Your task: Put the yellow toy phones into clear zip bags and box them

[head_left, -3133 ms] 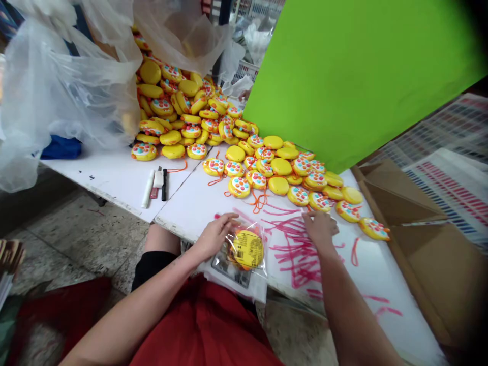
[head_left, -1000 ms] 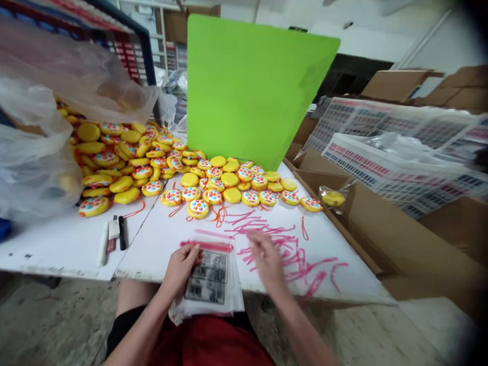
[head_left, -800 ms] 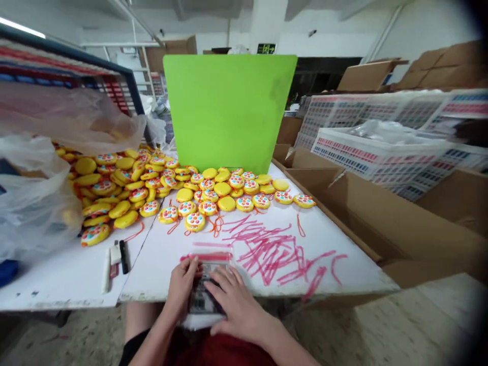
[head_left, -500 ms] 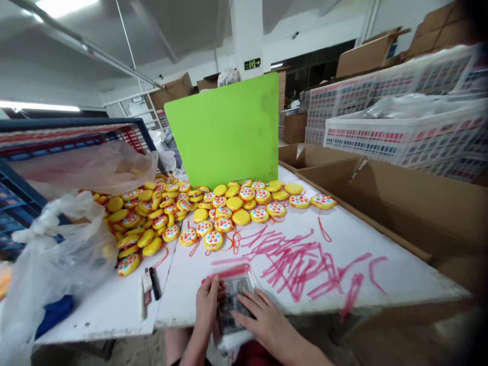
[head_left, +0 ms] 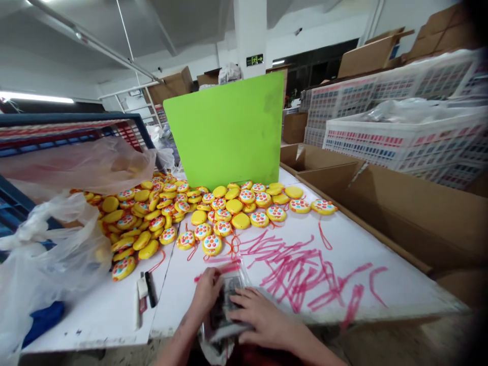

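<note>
A clear plastic bag [head_left: 219,333] with dark, grey-looking contents lies over the table's front edge, a pink strip [head_left: 231,267] across its top end. My left hand [head_left: 208,288] has its fingers curled closed at the bag's upper left corner, beside that strip. A short pink end pokes out to the left of these fingers. Spread over the bag's right side, my right hand [head_left: 261,315] rests with fingers apart. What exactly is inside the bag is too blurred to name. Just beyond lie several yellow round pieces [head_left: 212,245] with coloured dots and red cord loops.
Loose pink strips [head_left: 293,274] are scattered at the right. A black pen [head_left: 150,290] and a white stick [head_left: 136,305] lie left. Behind the yellow pile stands a green board [head_left: 224,137]. Cardboard boxes [head_left: 381,213] border the right side; a knotted plastic bag [head_left: 64,254] sits left.
My left hand has shifted slightly left and up along the bag's top end. The bag has tilted and crumpled, and my right hand stays on it. The camera view has moved a little.
</note>
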`<state>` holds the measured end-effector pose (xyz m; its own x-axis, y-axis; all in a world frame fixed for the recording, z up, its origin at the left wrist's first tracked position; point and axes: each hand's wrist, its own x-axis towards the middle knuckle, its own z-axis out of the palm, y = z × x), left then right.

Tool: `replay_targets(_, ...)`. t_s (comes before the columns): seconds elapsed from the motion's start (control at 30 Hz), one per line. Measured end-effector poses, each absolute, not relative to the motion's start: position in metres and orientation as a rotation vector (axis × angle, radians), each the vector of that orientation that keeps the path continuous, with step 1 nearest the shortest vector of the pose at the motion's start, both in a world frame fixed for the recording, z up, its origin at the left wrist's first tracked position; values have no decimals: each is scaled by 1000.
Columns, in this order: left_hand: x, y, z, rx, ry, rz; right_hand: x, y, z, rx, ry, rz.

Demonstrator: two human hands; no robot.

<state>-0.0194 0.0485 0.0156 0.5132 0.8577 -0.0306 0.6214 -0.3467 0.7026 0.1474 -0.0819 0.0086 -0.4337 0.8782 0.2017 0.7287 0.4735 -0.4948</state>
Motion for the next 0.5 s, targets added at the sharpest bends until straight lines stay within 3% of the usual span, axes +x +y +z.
replay_targets(0.1, -11, 46, 24, 2377, 1245, 242, 184, -68, 11, -1427, -2096, 450)
replay_targets(0.23, 0, 43, 24, 2571, 1386, -31, 284, -25, 6, -1731, -1708, 77)
replay_targets(0.37, 1, 37, 14, 2660, 1420, 18, 407, 12, 4, -2203, -1337, -210)
replay_targets(0.5, -3, 32, 8, 2611, 1431, 44, 490, 39, 7, -2582, -930, -133)
